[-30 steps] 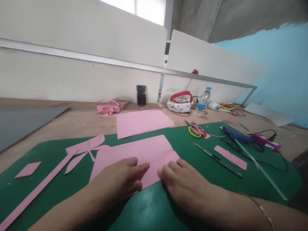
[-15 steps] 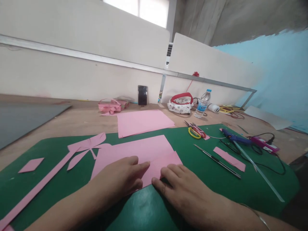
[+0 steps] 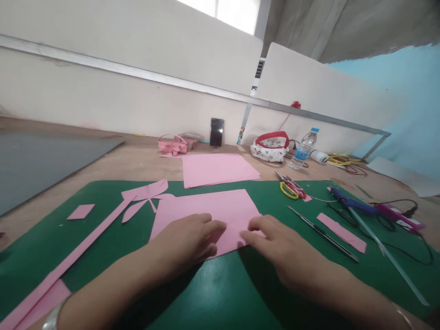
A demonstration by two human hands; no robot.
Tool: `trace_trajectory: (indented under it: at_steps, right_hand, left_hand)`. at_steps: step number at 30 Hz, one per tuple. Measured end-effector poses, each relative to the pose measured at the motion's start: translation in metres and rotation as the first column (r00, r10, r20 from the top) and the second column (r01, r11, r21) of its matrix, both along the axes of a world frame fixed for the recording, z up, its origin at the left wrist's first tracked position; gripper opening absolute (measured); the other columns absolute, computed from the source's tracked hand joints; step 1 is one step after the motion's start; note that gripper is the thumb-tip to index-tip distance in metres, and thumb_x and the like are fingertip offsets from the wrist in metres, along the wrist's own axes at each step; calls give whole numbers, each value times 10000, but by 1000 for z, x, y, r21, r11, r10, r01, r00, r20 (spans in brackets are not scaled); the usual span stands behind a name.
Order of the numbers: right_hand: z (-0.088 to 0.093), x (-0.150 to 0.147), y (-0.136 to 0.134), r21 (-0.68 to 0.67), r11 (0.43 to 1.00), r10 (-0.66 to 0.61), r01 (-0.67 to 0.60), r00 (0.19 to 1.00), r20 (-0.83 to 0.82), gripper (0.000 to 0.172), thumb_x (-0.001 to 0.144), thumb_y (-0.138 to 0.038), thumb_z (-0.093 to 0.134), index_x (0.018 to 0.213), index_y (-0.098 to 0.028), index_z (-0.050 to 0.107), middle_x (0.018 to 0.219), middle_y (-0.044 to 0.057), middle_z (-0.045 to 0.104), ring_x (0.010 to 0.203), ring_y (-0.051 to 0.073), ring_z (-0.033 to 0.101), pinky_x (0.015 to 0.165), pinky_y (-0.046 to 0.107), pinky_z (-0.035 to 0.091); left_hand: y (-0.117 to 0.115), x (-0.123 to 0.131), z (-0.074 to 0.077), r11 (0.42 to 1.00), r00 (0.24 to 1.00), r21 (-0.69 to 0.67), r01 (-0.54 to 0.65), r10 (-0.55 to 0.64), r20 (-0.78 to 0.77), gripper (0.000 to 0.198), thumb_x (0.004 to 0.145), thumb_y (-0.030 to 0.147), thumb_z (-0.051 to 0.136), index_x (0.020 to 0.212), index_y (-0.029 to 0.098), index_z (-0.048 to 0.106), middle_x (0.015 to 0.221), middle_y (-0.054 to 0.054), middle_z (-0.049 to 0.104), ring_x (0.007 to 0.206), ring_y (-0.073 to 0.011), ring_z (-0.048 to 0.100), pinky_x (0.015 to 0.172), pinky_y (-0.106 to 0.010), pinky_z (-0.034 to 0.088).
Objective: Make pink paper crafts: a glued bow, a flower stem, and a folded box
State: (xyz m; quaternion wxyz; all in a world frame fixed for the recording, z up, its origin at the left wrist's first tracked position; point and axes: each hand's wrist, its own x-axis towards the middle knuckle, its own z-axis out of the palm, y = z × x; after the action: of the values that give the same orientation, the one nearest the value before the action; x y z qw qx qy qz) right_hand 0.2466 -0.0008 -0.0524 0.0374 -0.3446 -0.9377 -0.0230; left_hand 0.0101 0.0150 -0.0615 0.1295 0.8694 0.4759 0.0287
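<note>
A sheet of pink paper (image 3: 213,203) lies on the green cutting mat (image 3: 213,293) in front of me. My left hand (image 3: 192,236) rests over its lower left part, fingers apart and loosely bent, the index finger pointing right across the sheet. At the lower right edge is my right hand (image 3: 271,240). Its thumb and index fingertips touch the paper a little apart, and the other fingers are curled and partly hidden. The right corner of the sheet is covered by this hand, so I cannot tell if it is folded there.
Behind lies a stack of pink paper (image 3: 220,169). To the left is a pink paper flower with a long stem (image 3: 92,238). On the right are scissors (image 3: 289,190), a craft knife (image 3: 323,233), a pink strip (image 3: 342,233) and a blue glue gun (image 3: 354,201). A water bottle (image 3: 304,149) stands farther back.
The view has turned left, so things appear shifted right. My right hand has eased back toward the sheet's right edge, and the overlapping flap seen there before is now mostly covered.
</note>
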Motion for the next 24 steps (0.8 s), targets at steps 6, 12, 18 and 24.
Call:
trace_trajectory:
  at_steps: [6,12,18,24]
  right_hand:
    - [-12,-11,6,-104,986,135,-131,990,28,388,850,-62,448,1221,-136,537,1019,129,575,926,221,500,801,362,438]
    - [-13,-5,7,-100,985,141,-138,990,27,454,799,-29,455,1229,-148,538,1071,134,577,955,232,511,810,369,450]
    - [-13,-7,6,-69,986,151,-149,988,17,457,791,-4,450,1222,-119,549,1057,156,589,953,250,534,800,386,464]
    - [-19,-2,6,-72,983,172,-172,985,-3,490,787,-14,441,1255,-130,522,1071,150,586,955,246,516,820,389,456]
  left_hand:
    - [-10,15,-6,995,995,59,-80,83,-56,297,918,422,383,1054,228,563,949,-51,602,849,-233,551,708,-350,441]
    - [-29,5,-7,968,953,101,-229,245,-179,583,915,414,394,1416,131,302,1152,-169,562,1031,-321,508,875,-473,425]
    - [-58,-53,-21,899,875,158,-408,435,-214,543,919,402,284,1395,154,363,1271,-161,539,1164,-339,475,1007,-506,346]
    - [-96,-93,-38,799,805,378,-468,562,-190,657,891,464,292,1466,193,128,1262,-186,507,1189,-424,450,988,-575,333]
